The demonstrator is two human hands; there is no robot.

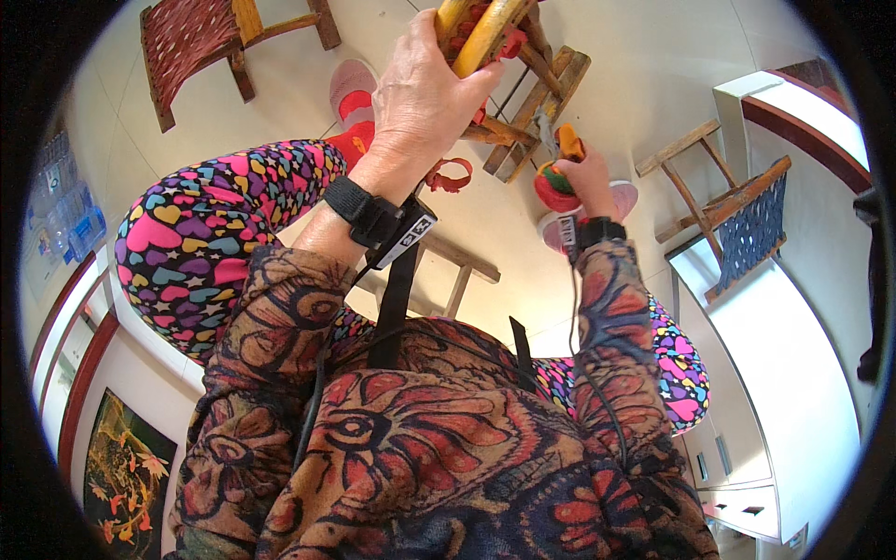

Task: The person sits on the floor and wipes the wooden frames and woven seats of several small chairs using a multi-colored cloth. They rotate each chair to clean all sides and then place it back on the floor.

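My left hand is shut around the upper wooden bars of a folding stool frame, at the top centre. Scraps of red fabric strip are wound on those bars. Below them, the stool's crossed legs and wooden foot rails rest on the pale floor. A loop of red strip shows beside my left wrist. To the right of the frame, my right hand grips a hand tool with a grey metal end and orange, green and red handles. Its exact kind is unclear.
A stool with a red woven seat stands at upper left. One with a dark blue woven seat is at right, by a white cabinet. Another wooden frame lies beneath me. Cables run along both sleeves. Packed bottles sit far left.
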